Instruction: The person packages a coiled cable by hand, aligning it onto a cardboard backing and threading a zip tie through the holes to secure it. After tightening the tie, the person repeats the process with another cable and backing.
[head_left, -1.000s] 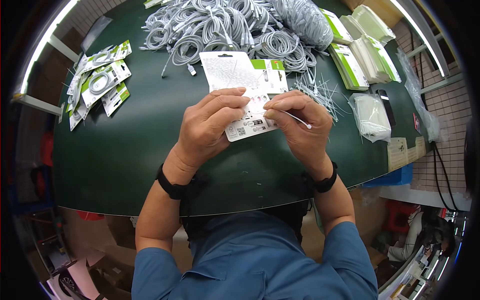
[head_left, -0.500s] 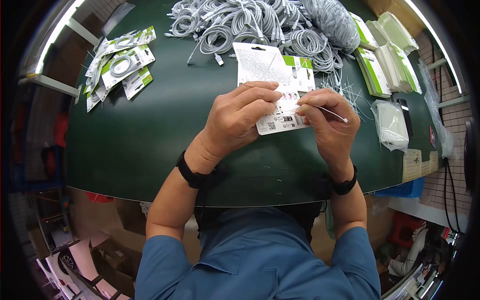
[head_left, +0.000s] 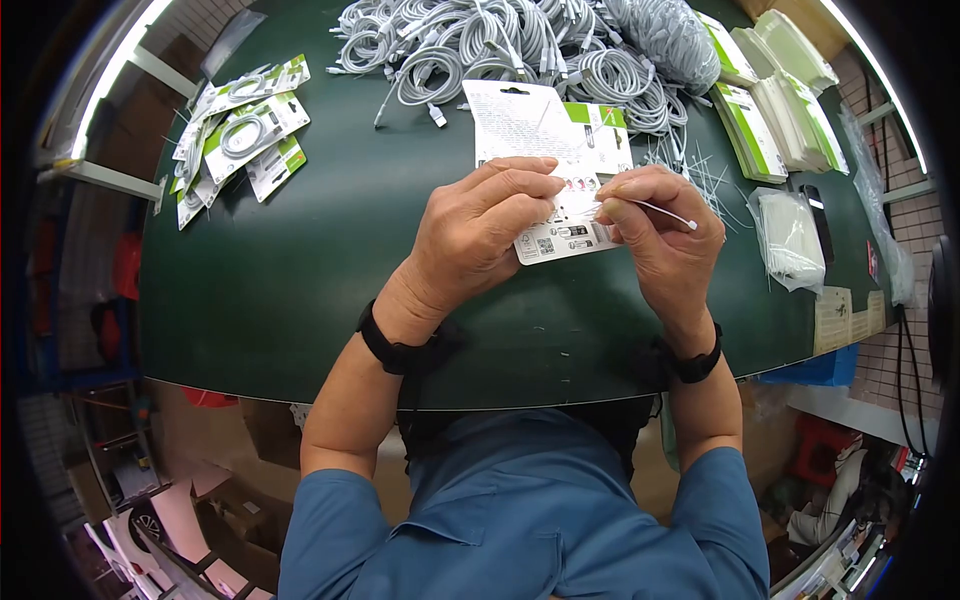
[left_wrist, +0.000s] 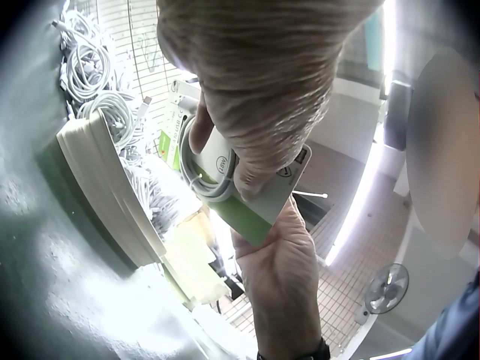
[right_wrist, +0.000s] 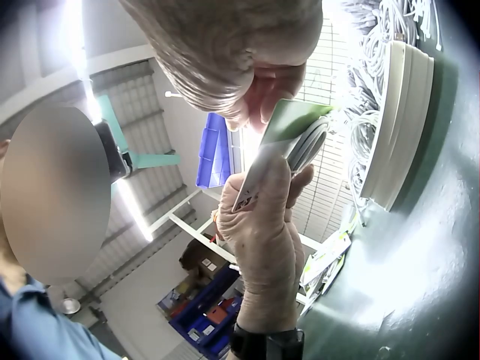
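My left hand [head_left: 480, 225] grips a white printed packaging card [head_left: 520, 125] by its left side, with the back of the card facing up. On the card's other face, a coiled grey-white cable [left_wrist: 187, 161] lies against the card in the left wrist view, with left-hand fingers over part of it. Thumb and forefinger of my right hand [head_left: 668, 230] pinch a thin white cable tie [head_left: 660, 211] close to the card's right edge. The tie's small square head sticks out to the right over that hand. Fingers hide where its other end meets the card.
A heap of coiled cables [head_left: 480, 40] fills the back of the green table [head_left: 270, 300]. Finished-looking cards with cables [head_left: 240, 135] lie at left. Stacks of cards [head_left: 750, 130], loose cable ties [head_left: 700, 185] and a bag of ties [head_left: 790, 240] lie at right.
The head view has shifted, moving the whole scene right and slightly up in it. Both hands keep their hold on the card and cable tie, with only slight finger movement.
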